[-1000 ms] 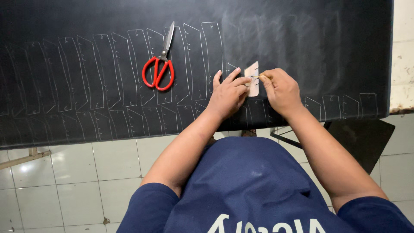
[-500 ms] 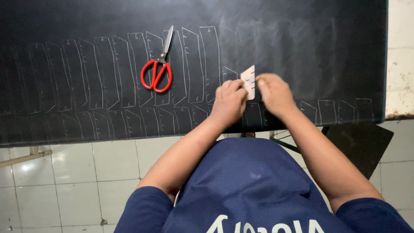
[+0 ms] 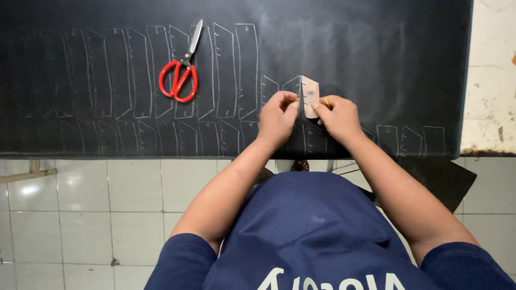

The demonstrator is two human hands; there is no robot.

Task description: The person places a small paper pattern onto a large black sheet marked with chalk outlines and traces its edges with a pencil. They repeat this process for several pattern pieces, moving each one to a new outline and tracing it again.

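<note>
A wide black sheet (image 3: 344, 48), covered with rows of chalked outlines, was spread across the table above a white tiled floor (image 3: 107, 215). Red-handled scissors (image 3: 180, 72) were left on it, well apart to the left. A small pale template (image 3: 310, 95) was pressed flat on the sheet by the curled left hand (image 3: 278, 115), while a pencil-like marker, mostly hidden, was gripped against its edge by the closed right hand (image 3: 338, 115).

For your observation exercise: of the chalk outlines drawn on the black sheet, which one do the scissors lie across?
The red-handled scissors lie across the tall outline in the upper row, left of the hands; the other outlines are uncovered.
</note>
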